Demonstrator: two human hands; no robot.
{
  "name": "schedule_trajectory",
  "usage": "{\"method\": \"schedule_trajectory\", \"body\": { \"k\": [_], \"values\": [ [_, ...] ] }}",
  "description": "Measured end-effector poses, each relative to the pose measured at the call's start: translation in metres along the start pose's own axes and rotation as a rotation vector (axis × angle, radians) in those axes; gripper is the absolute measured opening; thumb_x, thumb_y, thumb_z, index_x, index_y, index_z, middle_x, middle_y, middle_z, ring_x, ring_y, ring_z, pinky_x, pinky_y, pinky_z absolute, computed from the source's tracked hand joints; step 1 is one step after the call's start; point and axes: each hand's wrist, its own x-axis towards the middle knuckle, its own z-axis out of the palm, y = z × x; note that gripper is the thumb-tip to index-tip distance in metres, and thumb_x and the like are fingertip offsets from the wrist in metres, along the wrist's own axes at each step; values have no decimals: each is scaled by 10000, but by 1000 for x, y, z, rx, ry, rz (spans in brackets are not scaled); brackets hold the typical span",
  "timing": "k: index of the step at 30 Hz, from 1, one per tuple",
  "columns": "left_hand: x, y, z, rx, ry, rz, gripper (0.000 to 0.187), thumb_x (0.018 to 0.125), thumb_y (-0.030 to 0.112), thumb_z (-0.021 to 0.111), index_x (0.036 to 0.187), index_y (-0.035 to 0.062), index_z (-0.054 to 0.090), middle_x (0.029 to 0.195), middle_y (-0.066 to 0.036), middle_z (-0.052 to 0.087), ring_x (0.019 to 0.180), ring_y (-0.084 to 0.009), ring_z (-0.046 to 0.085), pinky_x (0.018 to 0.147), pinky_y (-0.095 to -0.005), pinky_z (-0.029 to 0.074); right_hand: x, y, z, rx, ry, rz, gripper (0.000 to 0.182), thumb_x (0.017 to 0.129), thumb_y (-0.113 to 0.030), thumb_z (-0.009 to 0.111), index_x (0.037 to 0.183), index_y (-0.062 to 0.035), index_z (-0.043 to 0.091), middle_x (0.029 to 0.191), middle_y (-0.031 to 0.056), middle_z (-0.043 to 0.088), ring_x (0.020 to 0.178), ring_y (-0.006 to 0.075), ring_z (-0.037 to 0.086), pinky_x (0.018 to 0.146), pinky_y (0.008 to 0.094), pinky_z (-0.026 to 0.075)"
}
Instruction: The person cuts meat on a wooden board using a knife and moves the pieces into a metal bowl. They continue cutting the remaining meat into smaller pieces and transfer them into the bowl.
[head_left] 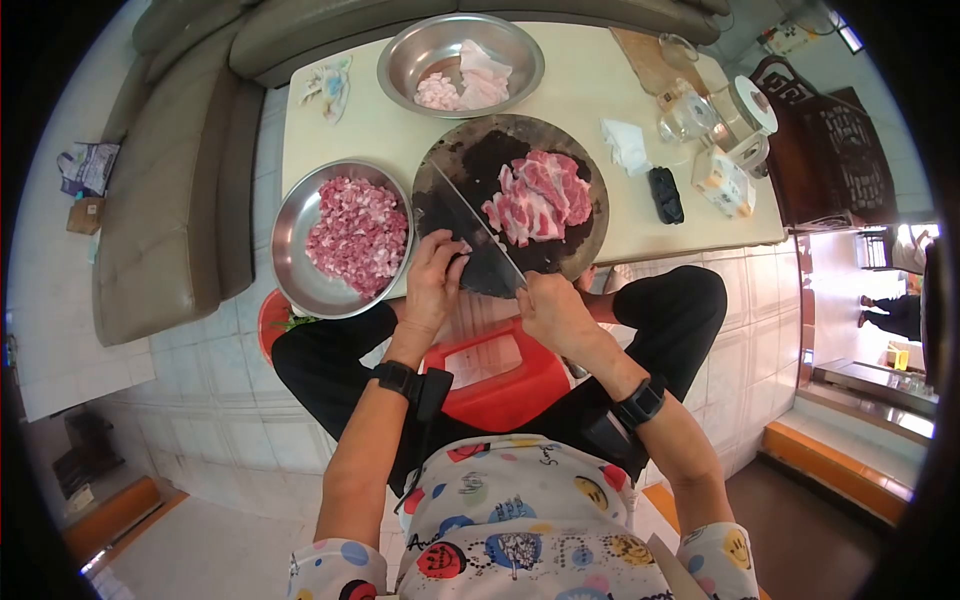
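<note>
A round dark chopping board (470, 160) lies on the low table, with a pile of sliced raw pork (540, 197) on its right half. My right hand (552, 310) is closed around the handle of a big cleaver (470, 235), whose blade lies flat across the board's near left part. My left hand (436, 275) rests its fingers against the blade's near side, at the board's edge. Left of the board a steel bowl (296, 255) holds diced pork (358, 235).
A second steel bowl (420, 50) with pale meat pieces stands at the table's far side. A tissue (627, 145), a black object (666, 194), jars and a small box (722, 180) crowd the right end. A red stool (505, 385) sits between my knees; a sofa (170, 200) is left.
</note>
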Motion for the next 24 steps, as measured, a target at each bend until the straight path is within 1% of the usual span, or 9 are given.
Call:
{"method": "schedule_trajectory", "body": {
  "k": [4, 6, 8, 12, 14, 15, 17, 20, 24],
  "values": [
    [-4, -7, -4, 93, -6, 43, 142, 734, -8, 645, 873, -6, 617, 917, -134, 595, 848, -318, 567, 739, -383, 465, 2, -12, 0, -15, -30, 21, 154, 813, -76, 528, 751, 64, 514, 666, 284, 552, 707, 454, 567, 648, 487, 458],
    [-2, -9, -3, 91, -24, 65, 152, 735, -8, 659, 883, -2, 626, 916, -125, 606, 843, -300, 573, 737, -357, 465, 2, -12, 2, -33, -52, 34, 150, 814, -75, 528, 754, 62, 514, 660, 286, 550, 707, 454, 566, 647, 489, 457],
    [-2, -16, 1, 105, -33, 81, 148, 732, -14, 655, 877, -5, 625, 910, -124, 604, 835, -301, 569, 734, -359, 462, 2, -10, 3, -71, -79, 41, 106, 728, -53, 533, 737, 52, 537, 693, 285, 583, 684, 446, 592, 650, 482, 482],
    [2, -19, 0, 118, -71, 97, 130, 724, -34, 640, 851, -9, 621, 891, -124, 599, 821, -304, 557, 724, -364, 455, 8, 0, 7, 2, -86, 3, 107, 713, -48, 540, 744, 55, 544, 693, 287, 583, 702, 447, 597, 656, 481, 489],
    [4, -20, 3, 116, -73, 84, 126, 722, -38, 635, 844, -10, 618, 891, -126, 598, 826, -306, 556, 723, -366, 456, 18, 7, 18, -90, -126, -46, 122, 696, -53, 554, 746, 57, 562, 712, 282, 584, 712, 444, 596, 661, 480, 489],
    [4, -21, 3, 114, -81, 76, 122, 720, -43, 631, 837, -11, 615, 891, -127, 597, 831, -309, 555, 723, -368, 457, 23, 1, 18, -87, -125, -48, 122, 696, -53, 554, 746, 57, 562, 712, 282, 584, 712, 444, 596, 661, 480, 489],
    [6, -20, 2, 133, -96, 82, 121, 718, -46, 626, 833, -10, 614, 895, -130, 598, 836, -312, 556, 725, -367, 459, 40, -18, 18, -84, -57, 19, 145, 675, -68, 578, 749, 56, 582, 748, 269, 597, 738, 427, 605, 668, 472, 496],
    [4, -18, 1, 143, -100, 85, 106, 719, -44, 614, 819, -9, 617, 895, -135, 602, 832, -322, 555, 724, -378, 461, 67, -27, 29, -117, 0, -16, 166, 658, -85, 599, 755, 50, 595, 794, 250, 614, 760, 410, 614, 672, 460, 505],
    [0, -20, 5, 153, -68, 85, 105, 718, -46, 604, 816, -11, 616, 890, -138, 604, 835, -326, 557, 733, -383, 461, 62, -25, 27, -148, 12, -42, 166, 672, -93, 602, 766, 43, 598, 792, 233, 622, 764, 399, 620, 686, 455, 510]
  ]
}}
